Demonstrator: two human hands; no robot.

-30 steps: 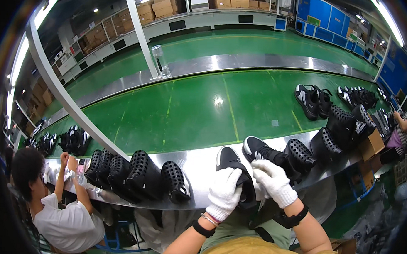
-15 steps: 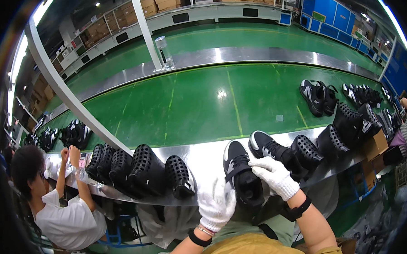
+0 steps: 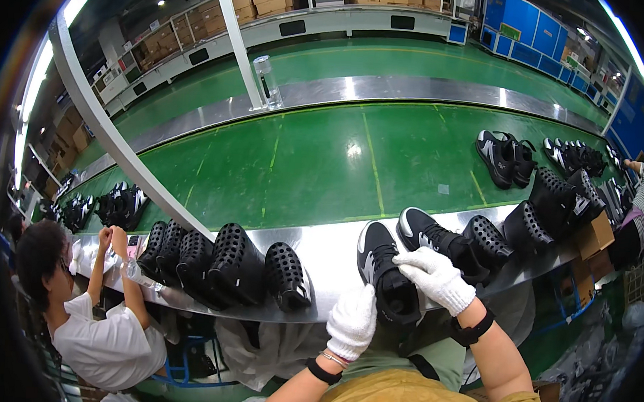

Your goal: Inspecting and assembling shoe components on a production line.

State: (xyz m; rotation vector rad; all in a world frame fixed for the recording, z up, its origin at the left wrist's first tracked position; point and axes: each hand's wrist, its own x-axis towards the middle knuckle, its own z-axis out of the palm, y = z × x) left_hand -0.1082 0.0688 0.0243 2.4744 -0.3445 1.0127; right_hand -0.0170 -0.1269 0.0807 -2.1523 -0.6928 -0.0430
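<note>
A black shoe with grey and white trim (image 3: 378, 241) stands at the edge of the metal bench in front of me, its toe pointing away. My right hand (image 3: 439, 279), in a white knitted glove, pinches the shoe's strap over the instep. My left hand (image 3: 353, 320), gloved alike, is beside the shoe's left side with its fingers drawn together. Whatever lies between those fingertips is hidden. Just right of this shoe rests a second black shoe (image 3: 430, 231), partly behind my right hand.
Black perforated boot-shaped forms (image 3: 229, 265) line the bench (image 3: 320, 238) on the left, and more forms (image 3: 487, 240) stand on the right. A pair of shoes (image 3: 496, 158) sits on the green surface beyond. At left a co-worker (image 3: 104, 342) has both hands raised. A white post (image 3: 123, 145) slants across.
My left hand has moved slightly right and up toward the shoe, its spread fingers closing together. The strap, which stuck out leftward, now lies closer to the shoe. My right hand stays nearly still.
</note>
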